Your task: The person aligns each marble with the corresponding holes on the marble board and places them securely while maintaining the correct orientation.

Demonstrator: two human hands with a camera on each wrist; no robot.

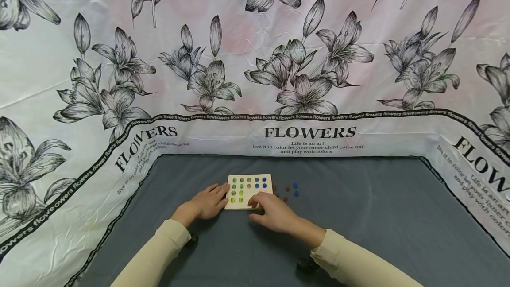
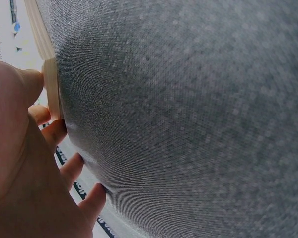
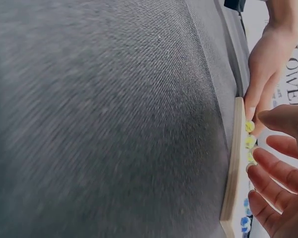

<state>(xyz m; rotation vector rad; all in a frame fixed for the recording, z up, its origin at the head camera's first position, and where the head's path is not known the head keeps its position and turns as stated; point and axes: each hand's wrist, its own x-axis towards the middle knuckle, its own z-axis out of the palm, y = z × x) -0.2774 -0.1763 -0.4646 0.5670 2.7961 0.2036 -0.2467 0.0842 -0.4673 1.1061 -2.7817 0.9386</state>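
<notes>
A pale wooden board lies on the grey cloth, with marbles sitting in rows on it. Green-yellow marbles fill its left side, and blue marbles sit at its far right. My left hand rests at the board's left edge, fingers spread; in the left wrist view the thumb touches the board's side. Over the board's near right part hovers my right hand, fingers slightly bent and thumb apart. Nothing shows between its fingers in the right wrist view, where yellow marbles appear just beyond the fingertips.
Right of the board, loose reddish-brown marbles and blue marbles lie on the grey cloth. A white floral curtain with printed words borders the cloth at the back and sides.
</notes>
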